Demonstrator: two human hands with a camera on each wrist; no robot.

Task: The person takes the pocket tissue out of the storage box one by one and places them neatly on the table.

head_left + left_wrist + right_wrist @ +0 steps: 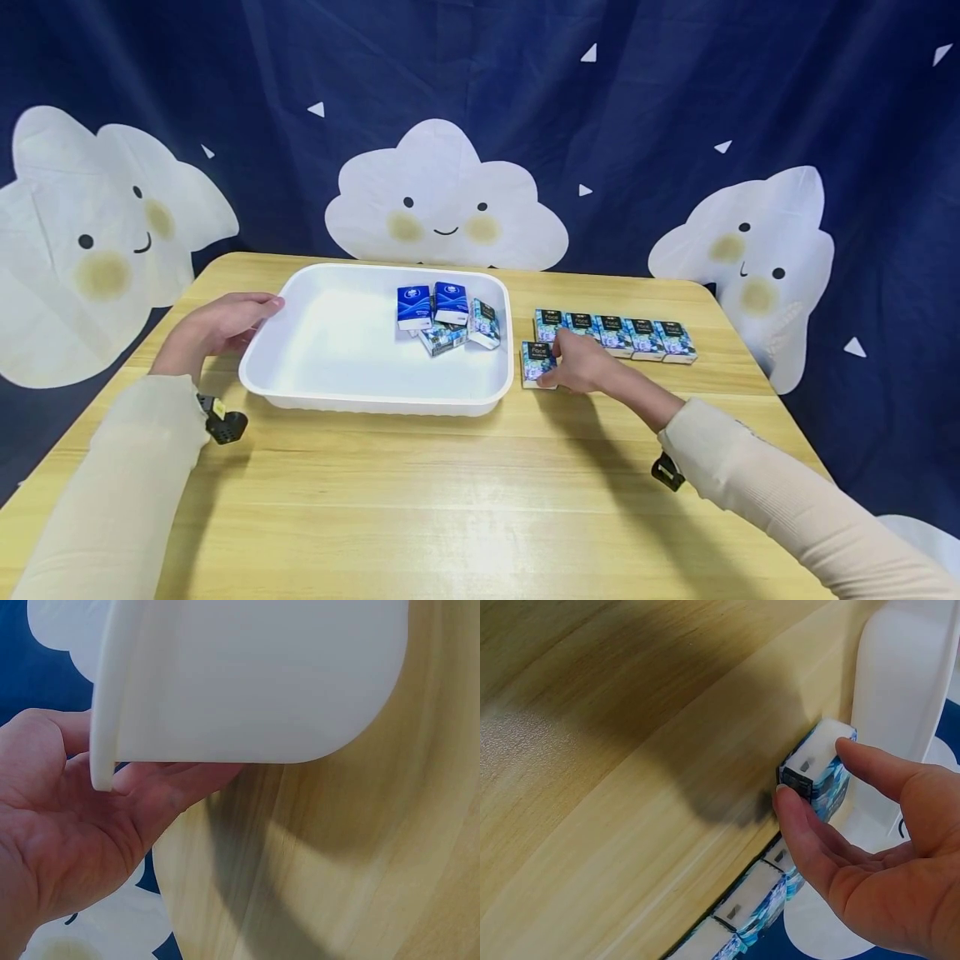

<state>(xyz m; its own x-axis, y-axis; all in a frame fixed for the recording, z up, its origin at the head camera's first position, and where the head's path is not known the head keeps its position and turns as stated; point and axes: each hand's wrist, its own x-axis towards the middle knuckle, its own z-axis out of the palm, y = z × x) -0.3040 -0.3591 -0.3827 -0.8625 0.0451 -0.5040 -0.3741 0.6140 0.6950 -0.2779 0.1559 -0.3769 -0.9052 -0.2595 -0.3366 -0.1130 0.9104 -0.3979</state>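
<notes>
A white plastic tray (330, 350) stands left of centre on the table. My left hand (232, 321) grips its left rim; in the left wrist view the fingers (180, 784) reach under the rim against the outer wall. Just right of the tray, my right hand (585, 362) pinches a floral blue tissue pack (536, 362) between thumb and fingers. In the right wrist view the pack (817, 754) sits between the fingertips, close to the tray wall. Whether it touches the table I cannot tell. Behind it is a row of several matching packs (645, 337).
Inside the tray, toward its right end, lie two dark blue packs (414, 307) and two floral packs (444, 337), partly overlapping. The wooden table (420, 500) extends in front of the tray. A dark blue curtain (480, 67) with cloud faces hangs behind it.
</notes>
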